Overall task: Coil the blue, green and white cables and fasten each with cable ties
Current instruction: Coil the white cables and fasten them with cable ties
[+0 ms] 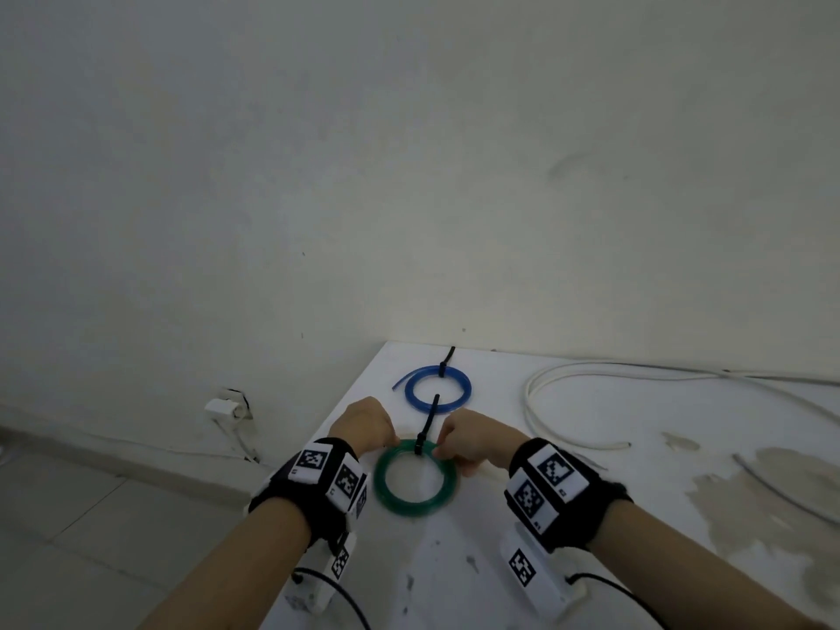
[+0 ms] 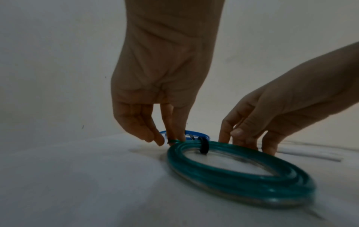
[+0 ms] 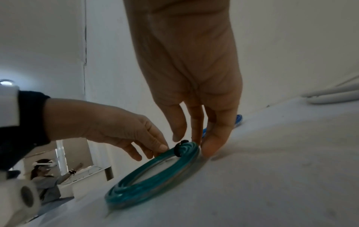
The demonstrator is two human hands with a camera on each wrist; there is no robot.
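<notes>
Green coiled plastic cable (image 1: 414, 479), bound by a black cable tie (image 1: 420, 443), is pinched at its far rim by the left hand (image 1: 363, 425) and right hand (image 1: 472, 438). It is laid flat on the white table (image 1: 591, 538).

On the worktop (image 1: 591, 516) your near coil (image 1: 414, 479) lies flat between your left hand (image 1: 366, 425) and right hand (image 1: 477, 441). A second tied coil (image 1: 437, 387) lies just beyond it. Far right lies a loose cable (image 1: 545, 402).

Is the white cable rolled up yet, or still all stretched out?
Still spread out. The white cable lies in loose, open curves across the table with no tie, unlike the tied green coil.
</notes>
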